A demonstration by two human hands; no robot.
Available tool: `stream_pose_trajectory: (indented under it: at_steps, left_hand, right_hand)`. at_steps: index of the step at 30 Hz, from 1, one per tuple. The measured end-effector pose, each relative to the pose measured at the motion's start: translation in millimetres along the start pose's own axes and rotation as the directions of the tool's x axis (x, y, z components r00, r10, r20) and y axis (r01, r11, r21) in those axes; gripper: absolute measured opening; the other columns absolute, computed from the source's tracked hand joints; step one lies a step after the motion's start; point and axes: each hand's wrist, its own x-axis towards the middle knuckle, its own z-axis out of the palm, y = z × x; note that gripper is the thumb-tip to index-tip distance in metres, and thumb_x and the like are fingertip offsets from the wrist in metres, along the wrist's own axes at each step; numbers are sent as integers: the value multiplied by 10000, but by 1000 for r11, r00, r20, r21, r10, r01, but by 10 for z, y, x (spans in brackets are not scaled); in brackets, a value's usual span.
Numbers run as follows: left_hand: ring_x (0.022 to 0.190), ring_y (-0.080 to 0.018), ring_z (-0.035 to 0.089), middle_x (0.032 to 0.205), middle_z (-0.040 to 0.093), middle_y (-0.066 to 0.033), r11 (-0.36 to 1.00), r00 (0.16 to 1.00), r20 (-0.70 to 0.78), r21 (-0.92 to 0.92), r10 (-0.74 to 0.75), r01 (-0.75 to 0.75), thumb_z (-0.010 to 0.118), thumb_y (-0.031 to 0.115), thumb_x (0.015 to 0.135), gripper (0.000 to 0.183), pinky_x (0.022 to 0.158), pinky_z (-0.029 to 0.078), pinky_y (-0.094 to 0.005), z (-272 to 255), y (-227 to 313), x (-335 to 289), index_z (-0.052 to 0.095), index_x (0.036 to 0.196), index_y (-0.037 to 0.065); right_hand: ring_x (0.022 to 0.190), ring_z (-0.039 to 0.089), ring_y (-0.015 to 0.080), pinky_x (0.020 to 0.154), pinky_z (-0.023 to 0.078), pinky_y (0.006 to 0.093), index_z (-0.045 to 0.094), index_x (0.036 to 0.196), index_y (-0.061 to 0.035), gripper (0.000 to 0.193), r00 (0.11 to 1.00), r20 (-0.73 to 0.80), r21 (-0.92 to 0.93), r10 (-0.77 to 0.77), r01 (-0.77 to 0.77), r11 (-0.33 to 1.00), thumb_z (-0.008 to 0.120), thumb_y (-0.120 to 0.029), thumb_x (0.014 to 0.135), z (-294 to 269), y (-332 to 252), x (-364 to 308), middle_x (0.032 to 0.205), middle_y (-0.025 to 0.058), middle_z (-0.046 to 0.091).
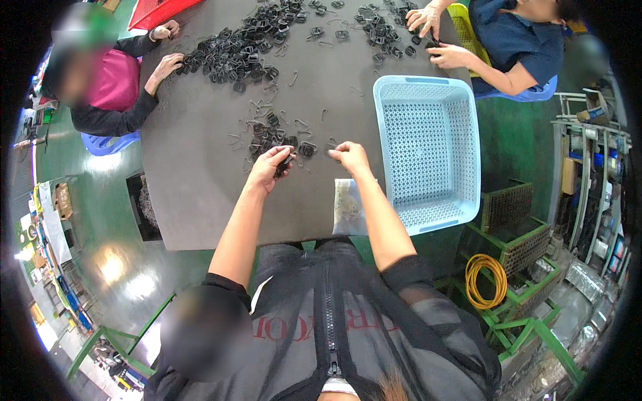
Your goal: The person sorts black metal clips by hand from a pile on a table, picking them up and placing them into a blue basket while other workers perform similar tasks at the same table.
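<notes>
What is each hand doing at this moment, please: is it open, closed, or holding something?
Left hand: closed, holding a black piece.
Right hand: fingertips closed, apparently pinching a small metal hook.

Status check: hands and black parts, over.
Left hand holding black part. Right hand at small wire hook. Loose pile beyond left hand. Blue basket at right.

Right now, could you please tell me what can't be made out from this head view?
All in the head view:
- Black piece: partly covered by the left hand.
- Whatever the right hand may pinch: too small and blurred at the fingertips.
- Packet: right side hidden behind the right forearm; contents unclear.
- Red basket: cut off by the top edge.
- Large black pile: pieces overlap, too small to count.
</notes>
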Motion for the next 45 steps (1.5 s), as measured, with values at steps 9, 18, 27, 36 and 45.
stream_pose_trajectory:
  at_steps: [9,18,27,36,45]
  left_hand:
    - [746,-30,561,934,641,38,986,995,95,164,2,-17,589,177,886,208,592,429,-185,272,-100,-121,601,1089,136]
    - [753,-34,514,991,616,35,980,901,430,147,58,-134,541,146,904,236,610,403,-178,1018,133,-79,556,1139,144]
    - [811,-44,486,993,591,9,926,788,598,195,150,-324,532,117,888,349,648,391,-203,1372,206,-87,463,1227,159]
    - [713,-54,494,881,586,22,957,839,543,234,17,-171,582,153,878,190,617,402,-195,1677,83,192,569,1059,94]
    - [689,-127,600,852,615,-44,930,950,311,339,30,-140,558,233,878,291,596,514,-283,2390,-232,368,590,1035,-10]
  right_hand:
    - [545,459,39,475,354,196,629,828,-57,170,986,138,564,-93,-1,826,709,-199,780,-482,-306,-405,685,-25,565]
    - [659,584,190,661,470,315,649,838,9,258,798,-598,211,77,63,976,702,-230,758,-1333,628,-47,774,110,656]
    - [733,581,110,681,460,253,643,944,11,278,991,-49,441,-128,136,887,669,-232,813,-1135,-297,-672,797,51,645]
    - [699,549,77,647,443,222,641,868,5,127,972,-183,529,-144,221,819,632,-118,836,-1329,-25,-714,748,12,619]
    - [789,593,282,701,456,374,624,869,-44,98,581,-734,-334,-352,143,932,580,-125,834,-1546,204,-982,840,96,616]
